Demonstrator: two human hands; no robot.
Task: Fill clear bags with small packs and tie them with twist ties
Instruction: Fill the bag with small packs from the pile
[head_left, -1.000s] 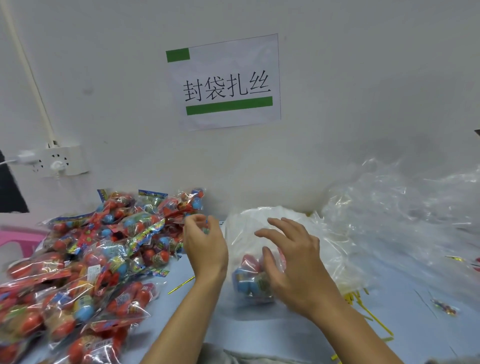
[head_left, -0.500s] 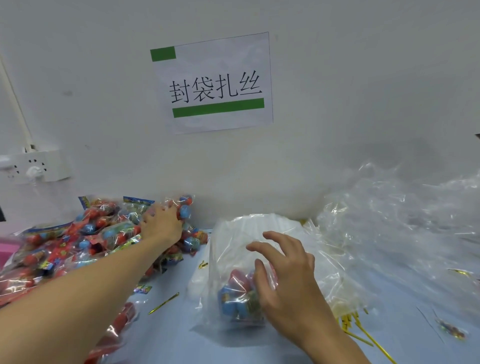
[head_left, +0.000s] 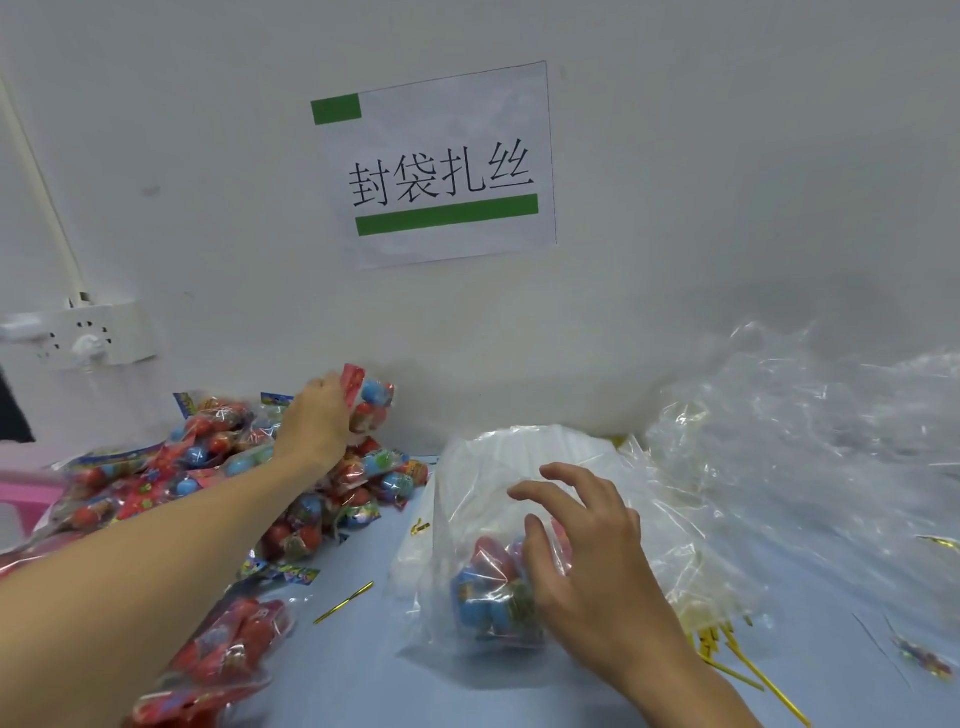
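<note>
Head view. Left hand (head_left: 324, 415) is raised over the pile of packs (head_left: 208, 483) at left, fingers curled round one pack (head_left: 370, 400) lifted clear of the heap near the wall. Right hand (head_left: 582, 551) rests on the clear bag (head_left: 519, 519) at centre, fingers spread and loosely bent, steadying it; it grips nothing that I can make out. The bag stands on the table (head_left: 363, 675), mouth not tied, with a few packs visible at its bottom.

Assessment: filling is under way and appears far from complete. The held pack has yet to go in. Tying is not begun; twist ties (head_left: 727, 649) lie loose just right of the bag, one tie (head_left: 344, 603) to its left. Spare bags (head_left: 805, 441) are heaped at right.
</note>
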